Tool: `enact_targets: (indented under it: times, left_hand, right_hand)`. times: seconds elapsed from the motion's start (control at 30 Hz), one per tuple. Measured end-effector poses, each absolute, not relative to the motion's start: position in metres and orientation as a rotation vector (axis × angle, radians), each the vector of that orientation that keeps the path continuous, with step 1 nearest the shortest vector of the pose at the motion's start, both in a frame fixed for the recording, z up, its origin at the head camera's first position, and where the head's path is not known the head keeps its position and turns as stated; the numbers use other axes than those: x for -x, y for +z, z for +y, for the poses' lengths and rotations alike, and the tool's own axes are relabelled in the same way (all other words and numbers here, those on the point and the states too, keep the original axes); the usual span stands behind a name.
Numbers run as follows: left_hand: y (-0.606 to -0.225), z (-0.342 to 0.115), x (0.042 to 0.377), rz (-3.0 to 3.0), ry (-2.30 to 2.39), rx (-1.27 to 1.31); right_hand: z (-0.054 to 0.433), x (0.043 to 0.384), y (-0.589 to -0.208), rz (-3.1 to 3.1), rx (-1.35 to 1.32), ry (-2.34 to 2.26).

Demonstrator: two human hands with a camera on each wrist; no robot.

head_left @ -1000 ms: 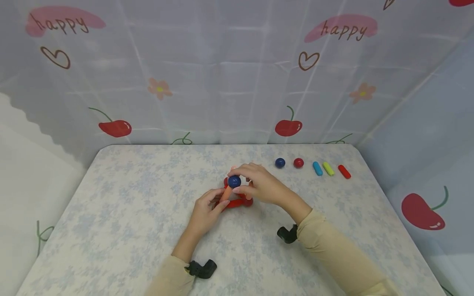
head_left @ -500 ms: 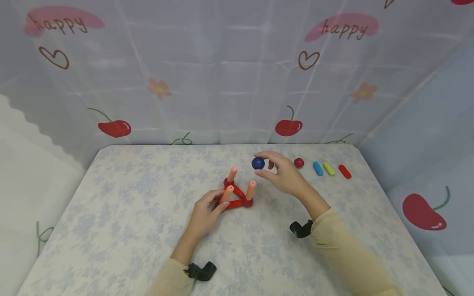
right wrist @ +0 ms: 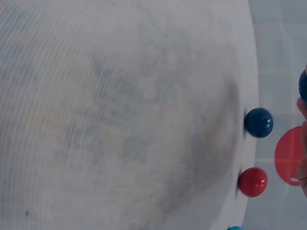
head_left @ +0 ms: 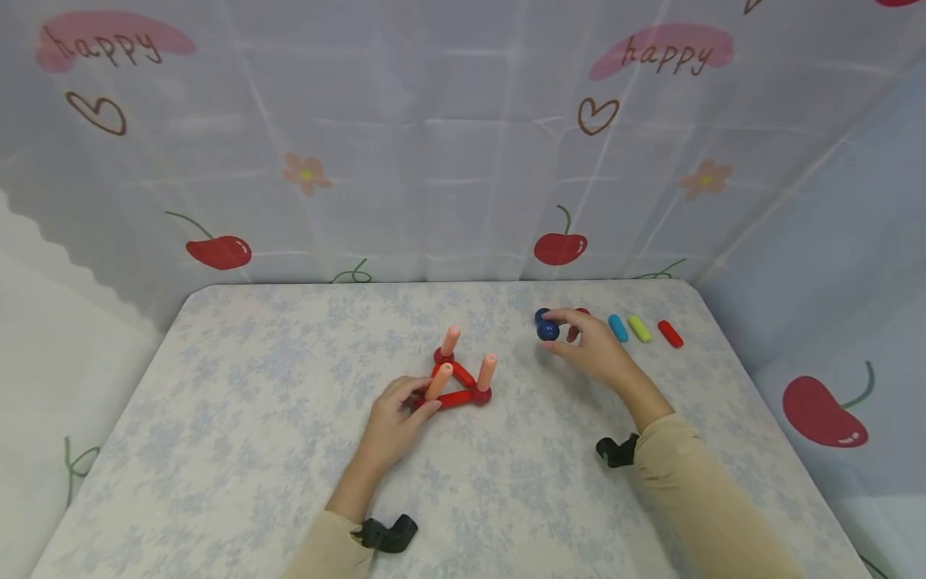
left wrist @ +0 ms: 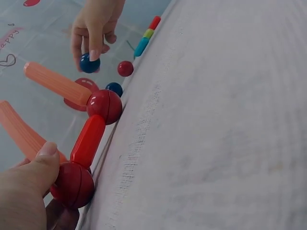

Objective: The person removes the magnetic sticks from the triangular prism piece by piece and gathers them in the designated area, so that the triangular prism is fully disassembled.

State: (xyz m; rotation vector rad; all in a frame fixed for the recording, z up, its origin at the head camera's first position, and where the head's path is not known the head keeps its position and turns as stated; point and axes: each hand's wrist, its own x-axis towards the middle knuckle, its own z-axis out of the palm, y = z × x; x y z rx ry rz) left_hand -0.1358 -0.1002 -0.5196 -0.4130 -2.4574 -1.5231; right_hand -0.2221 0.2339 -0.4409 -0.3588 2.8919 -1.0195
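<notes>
Right grip (head_left: 589, 346) is pinching a glossy dark-blue ball (head_left: 547, 330), now farther from the red-and-peach, plastic-looking rod-and-ball frame (head_left: 457, 399) that the left grip (head_left: 394, 422) is holding on the pale floral counter (head_left: 253, 442), so its three peach rods (head_left: 486, 372) are standing bare-topped.

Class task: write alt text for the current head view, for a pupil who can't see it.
A person's right hand holds a blue ball above a patterned table, partly hiding a second blue ball and a red ball. The left hand grips one corner of a red triangle bearing three orange rods. Three sticks, blue, yellow-green and red, lie at right.
</notes>
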Motion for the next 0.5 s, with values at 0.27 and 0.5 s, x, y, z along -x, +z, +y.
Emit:
enact_targets:
  times: [0.27,0.5]
  left_hand:
    - [-0.521,-0.103,0.136,-2.442,-1.526,0.422]
    - [-0.523,-0.102,0.137,-2.434,-1.622,0.349]
  right_hand:
    - [0.242,0.231,-0.456,2.808,0.27,-0.951]
    - [0.244,0.234,-0.463,2.814,0.291,-0.89]
